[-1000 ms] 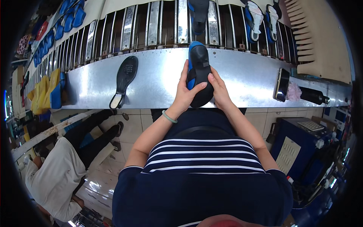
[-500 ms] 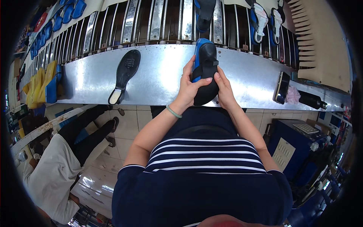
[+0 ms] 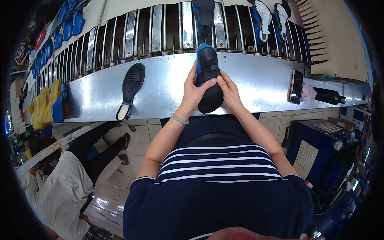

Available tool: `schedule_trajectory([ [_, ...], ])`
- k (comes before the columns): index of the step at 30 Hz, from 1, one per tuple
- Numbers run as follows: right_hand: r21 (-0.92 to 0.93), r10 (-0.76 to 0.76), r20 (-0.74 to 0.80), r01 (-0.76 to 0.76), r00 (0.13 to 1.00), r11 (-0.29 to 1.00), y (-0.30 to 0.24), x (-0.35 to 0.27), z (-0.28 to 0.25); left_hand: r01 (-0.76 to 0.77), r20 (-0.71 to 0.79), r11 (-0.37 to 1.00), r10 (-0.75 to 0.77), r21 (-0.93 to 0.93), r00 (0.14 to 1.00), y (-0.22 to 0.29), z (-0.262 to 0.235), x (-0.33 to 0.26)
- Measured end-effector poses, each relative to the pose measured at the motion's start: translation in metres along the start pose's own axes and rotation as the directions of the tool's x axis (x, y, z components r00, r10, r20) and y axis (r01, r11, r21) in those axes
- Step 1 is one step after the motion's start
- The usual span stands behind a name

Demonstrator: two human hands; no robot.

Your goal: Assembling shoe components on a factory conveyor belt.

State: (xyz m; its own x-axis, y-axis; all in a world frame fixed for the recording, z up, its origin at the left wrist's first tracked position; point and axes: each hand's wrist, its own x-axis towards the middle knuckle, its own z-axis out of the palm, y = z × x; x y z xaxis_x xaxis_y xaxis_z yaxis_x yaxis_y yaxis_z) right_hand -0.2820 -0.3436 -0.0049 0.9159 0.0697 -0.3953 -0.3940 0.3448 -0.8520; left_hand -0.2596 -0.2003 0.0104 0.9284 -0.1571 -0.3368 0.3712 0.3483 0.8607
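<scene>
Steel bench (image 3: pixel 160 86) fronts a roller conveyor (image 3: pixel 160 28). Left hand (image 3: pixel 194 94) and right hand (image 3: pixel 230 92) both clasp the black-and-blue shoe (image 3: pixel 209 78), held above the bench edge. Risk: a loosened grip would likely drop it off the edge.
</scene>
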Motion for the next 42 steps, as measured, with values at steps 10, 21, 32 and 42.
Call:
schedule_trajectory([
  [10,-0.23,-0.075,0.063,0.088,0.995,0.969,-0.013,0.009,0.005,0.071,0.016,0.98,-0.069,-0.184,0.997,0.009,-0.01,0.004],
  [21,-0.413,0.064,0.196,0.024,0.979,0.91,-0.046,0.056,-0.015,0.069,0.019,0.983,-0.067,-0.172,0.998,0.015,-0.009,0.017],
  [32,-0.05,0.024,0.345,-0.007,0.938,0.999,-0.017,0.009,-0.034,0.106,0.065,0.972,-0.095,-0.21,0.993,0.008,-0.018,0.018],
  [42,0.177,0.148,0.338,-0.217,0.93,0.96,-0.033,0.018,-0.04,0.187,0.365,0.862,-0.003,-0.471,0.931,0.013,-0.023,0.013],
])
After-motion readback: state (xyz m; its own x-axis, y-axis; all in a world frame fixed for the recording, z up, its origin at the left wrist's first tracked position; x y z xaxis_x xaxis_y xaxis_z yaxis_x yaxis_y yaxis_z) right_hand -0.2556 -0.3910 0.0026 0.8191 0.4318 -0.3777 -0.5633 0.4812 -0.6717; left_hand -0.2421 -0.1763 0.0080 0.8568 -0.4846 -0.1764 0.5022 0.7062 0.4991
